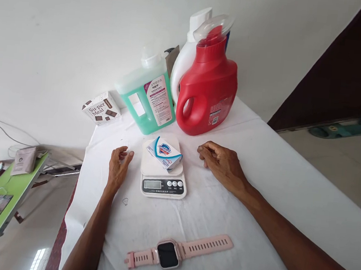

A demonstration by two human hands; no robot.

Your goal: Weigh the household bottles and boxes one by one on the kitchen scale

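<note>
Pink smartwatch (pixel 178 253): flat on the white table cover (pixel 258 194), strap extended, screen dark, at the near edge. Soap box (pixel 164 152): blue and white, resting on the platform of the white kitchen scale (pixel 163 169), between the two hands and touched by neither. Left hand (pixel 118 169): flat on the cloth just left of the scale, fingers loosely curled, holding nothing. Right hand (pixel 222 163): resting on the cloth to the right of the scale, fingers bent under, empty. Behind the scale, against the wall: green detergent jug (pixel 148 99), red detergent jug (pixel 208 90), white bottle (pixel 184 62) behind both. Cardboard box (pixel 102 108) marked "Super Meal": far left corner.
</note>
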